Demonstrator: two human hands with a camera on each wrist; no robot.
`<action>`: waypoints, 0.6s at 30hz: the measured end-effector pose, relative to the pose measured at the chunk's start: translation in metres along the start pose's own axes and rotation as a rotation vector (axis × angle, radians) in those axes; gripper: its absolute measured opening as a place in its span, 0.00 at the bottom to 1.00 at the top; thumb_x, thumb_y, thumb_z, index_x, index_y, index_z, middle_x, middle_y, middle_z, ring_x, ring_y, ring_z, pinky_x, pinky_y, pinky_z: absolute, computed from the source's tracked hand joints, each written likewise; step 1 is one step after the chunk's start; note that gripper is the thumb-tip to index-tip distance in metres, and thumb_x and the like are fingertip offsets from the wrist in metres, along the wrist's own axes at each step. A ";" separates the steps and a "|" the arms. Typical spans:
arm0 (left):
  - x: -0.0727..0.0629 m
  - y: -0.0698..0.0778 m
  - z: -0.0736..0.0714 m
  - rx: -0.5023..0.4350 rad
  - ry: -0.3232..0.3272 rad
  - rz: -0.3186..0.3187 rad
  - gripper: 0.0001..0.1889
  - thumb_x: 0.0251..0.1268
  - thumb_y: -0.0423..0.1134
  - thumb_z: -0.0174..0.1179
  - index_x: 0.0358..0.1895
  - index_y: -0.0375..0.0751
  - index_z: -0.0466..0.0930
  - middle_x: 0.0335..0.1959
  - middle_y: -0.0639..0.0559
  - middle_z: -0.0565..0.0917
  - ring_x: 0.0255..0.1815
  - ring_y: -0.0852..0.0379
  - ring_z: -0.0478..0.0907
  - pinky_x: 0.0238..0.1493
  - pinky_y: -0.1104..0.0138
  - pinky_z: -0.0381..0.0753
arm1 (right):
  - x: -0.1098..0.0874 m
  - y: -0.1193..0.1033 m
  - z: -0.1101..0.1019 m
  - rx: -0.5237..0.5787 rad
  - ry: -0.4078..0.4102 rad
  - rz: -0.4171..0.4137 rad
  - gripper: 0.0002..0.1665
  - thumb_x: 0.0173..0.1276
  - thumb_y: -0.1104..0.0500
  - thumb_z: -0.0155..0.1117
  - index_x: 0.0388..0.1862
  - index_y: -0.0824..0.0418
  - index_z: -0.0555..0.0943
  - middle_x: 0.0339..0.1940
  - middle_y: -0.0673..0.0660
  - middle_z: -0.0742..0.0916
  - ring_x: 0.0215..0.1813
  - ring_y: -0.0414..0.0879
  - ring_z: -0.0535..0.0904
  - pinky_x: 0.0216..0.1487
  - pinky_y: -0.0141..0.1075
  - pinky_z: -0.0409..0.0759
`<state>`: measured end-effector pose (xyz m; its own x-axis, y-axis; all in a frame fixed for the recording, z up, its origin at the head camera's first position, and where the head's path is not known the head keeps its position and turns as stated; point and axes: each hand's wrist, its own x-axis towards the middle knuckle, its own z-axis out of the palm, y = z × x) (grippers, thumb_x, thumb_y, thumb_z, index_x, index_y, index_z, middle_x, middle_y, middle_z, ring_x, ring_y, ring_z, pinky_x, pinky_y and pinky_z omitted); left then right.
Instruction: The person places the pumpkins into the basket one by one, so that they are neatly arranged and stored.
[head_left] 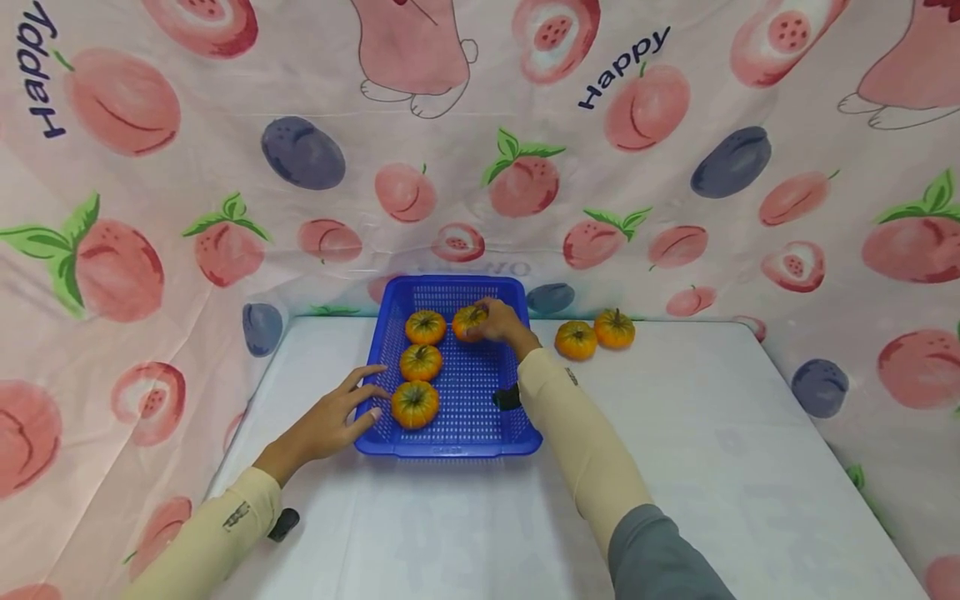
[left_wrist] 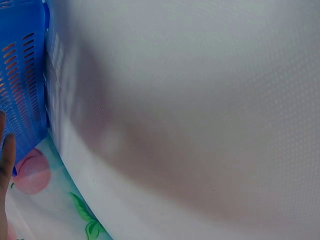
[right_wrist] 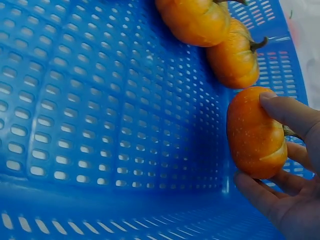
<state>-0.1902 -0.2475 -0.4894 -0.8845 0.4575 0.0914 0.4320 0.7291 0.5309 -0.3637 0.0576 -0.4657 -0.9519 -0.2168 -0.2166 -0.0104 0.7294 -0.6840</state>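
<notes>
A small orange pumpkin (right_wrist: 255, 132) is gripped by my right hand (head_left: 498, 323) inside the far right part of a blue plastic basket (head_left: 450, 450). In the right wrist view the thumb and fingers curl round its sides. Three more pumpkins stand in a row along the basket's left side: a far one (head_left: 425, 327), a middle one (head_left: 421, 362) and a near one (head_left: 415, 405). My left hand (head_left: 333, 421) is at the basket's left wall with its fingers spread, touching the rim and holding nothing. The left wrist view shows only its fingertips beside the slotted wall.
Two pumpkins, one (head_left: 576, 340) beside another (head_left: 615, 328), sit on the white table (head_left: 675, 467) right of the basket. A fruit-print cloth (head_left: 465, 167) hangs behind the table and along its sides.
</notes>
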 end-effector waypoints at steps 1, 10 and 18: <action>0.000 0.000 0.000 -0.002 0.000 0.001 0.16 0.74 0.46 0.55 0.60 0.50 0.78 0.79 0.52 0.58 0.74 0.33 0.66 0.63 0.38 0.75 | 0.000 0.000 0.001 0.000 0.003 0.001 0.40 0.62 0.55 0.73 0.71 0.61 0.70 0.65 0.65 0.78 0.64 0.59 0.74 0.69 0.50 0.74; 0.001 -0.001 0.001 -0.002 -0.004 0.006 0.16 0.74 0.47 0.55 0.60 0.50 0.78 0.79 0.51 0.58 0.74 0.33 0.65 0.64 0.38 0.75 | 0.007 0.007 0.012 -0.013 -0.001 0.044 0.41 0.61 0.55 0.75 0.71 0.62 0.70 0.66 0.65 0.78 0.65 0.59 0.74 0.71 0.50 0.73; 0.001 -0.002 0.001 -0.002 0.001 0.009 0.16 0.74 0.47 0.55 0.60 0.50 0.79 0.79 0.52 0.59 0.74 0.34 0.65 0.63 0.39 0.75 | 0.007 0.005 0.014 0.008 -0.017 0.089 0.42 0.62 0.56 0.75 0.72 0.60 0.69 0.66 0.65 0.77 0.65 0.59 0.74 0.73 0.51 0.71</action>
<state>-0.1915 -0.2484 -0.4909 -0.8808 0.4635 0.0964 0.4393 0.7242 0.5316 -0.3658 0.0507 -0.4807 -0.9435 -0.1624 -0.2889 0.0767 0.7410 -0.6671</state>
